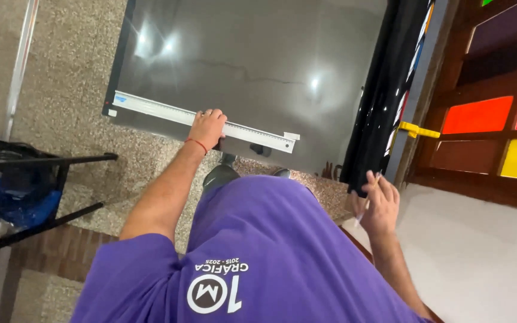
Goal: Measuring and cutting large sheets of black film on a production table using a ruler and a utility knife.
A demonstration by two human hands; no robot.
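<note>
Purple shirt [258,239] — left hand [207,128] pressing ruler [210,122].

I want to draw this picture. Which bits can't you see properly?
Head view only:
- Thin tool in the right hand: too small to tell what kind.
- Ruler markings: too small; left hand covers part.
- Shoes: mostly hidden behind the purple shirt.
- Black roll: top cut off by the edge.

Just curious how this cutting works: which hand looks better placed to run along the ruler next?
Probably the right hand: it holds a thin tool, free beside the sheet. The left hand presses the ruler.
</note>
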